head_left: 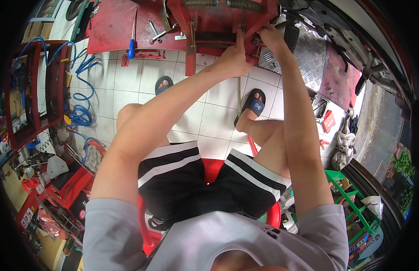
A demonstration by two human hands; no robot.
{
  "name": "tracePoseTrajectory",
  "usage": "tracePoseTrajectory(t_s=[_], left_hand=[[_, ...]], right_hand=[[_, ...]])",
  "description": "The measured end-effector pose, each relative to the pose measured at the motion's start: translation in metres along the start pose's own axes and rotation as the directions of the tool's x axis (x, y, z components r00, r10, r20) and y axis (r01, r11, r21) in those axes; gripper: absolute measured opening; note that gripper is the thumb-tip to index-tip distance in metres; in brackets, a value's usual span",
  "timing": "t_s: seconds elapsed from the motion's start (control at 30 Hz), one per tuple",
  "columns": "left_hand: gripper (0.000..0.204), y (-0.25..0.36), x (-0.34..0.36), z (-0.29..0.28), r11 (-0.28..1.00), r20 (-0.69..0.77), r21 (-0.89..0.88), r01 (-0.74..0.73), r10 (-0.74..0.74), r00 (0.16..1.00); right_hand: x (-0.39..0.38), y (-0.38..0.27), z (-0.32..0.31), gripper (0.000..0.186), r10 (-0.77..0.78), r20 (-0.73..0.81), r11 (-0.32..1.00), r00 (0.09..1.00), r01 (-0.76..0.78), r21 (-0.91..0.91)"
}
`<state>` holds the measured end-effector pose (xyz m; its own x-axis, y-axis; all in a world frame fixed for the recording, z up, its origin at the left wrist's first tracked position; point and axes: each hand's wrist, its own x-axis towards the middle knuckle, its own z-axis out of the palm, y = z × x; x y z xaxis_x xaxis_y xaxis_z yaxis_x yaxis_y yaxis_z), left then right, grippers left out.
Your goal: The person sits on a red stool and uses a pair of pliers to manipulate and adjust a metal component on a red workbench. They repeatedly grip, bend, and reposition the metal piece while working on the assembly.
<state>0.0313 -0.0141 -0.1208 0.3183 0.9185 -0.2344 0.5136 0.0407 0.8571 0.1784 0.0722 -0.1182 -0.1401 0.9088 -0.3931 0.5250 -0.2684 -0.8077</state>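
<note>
Crossbar [214, 38] on red frame [215, 20] runs left-to-right beside left hand [237, 61].

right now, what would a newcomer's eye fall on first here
The red frame at top centre stands out first, the left hand and right hand at its right side. Then come the coiled blue hose at left and the screwdriver on the red board, upper left.

Scuffed metal frame [214, 19], rough chequered metal plate [308, 58], glossy floor tiles [218, 113], cloth shorts [177, 183]
</note>
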Motion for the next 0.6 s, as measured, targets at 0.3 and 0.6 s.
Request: tracePoseTrajectory(t_s=[0.3, 0.6], left_hand=[[0.110, 0.004, 0.000, -0.007, 0.996, 0.065, 0.021, 0.088, -0.089, 0.994], [0.115, 0.002, 0.004, -0.006, 0.989, 0.118, 0.095, 0.110, -0.121, 0.986]], right_hand=[[0.008, -0.001, -0.007, 0.026, 0.077, 0.129, 0.996, 0.989, -0.071, -0.053], [0.004, 0.001, 0.003, 0.026, 0.003, 0.032, 1.000, 0.999, -0.003, 0.028]])
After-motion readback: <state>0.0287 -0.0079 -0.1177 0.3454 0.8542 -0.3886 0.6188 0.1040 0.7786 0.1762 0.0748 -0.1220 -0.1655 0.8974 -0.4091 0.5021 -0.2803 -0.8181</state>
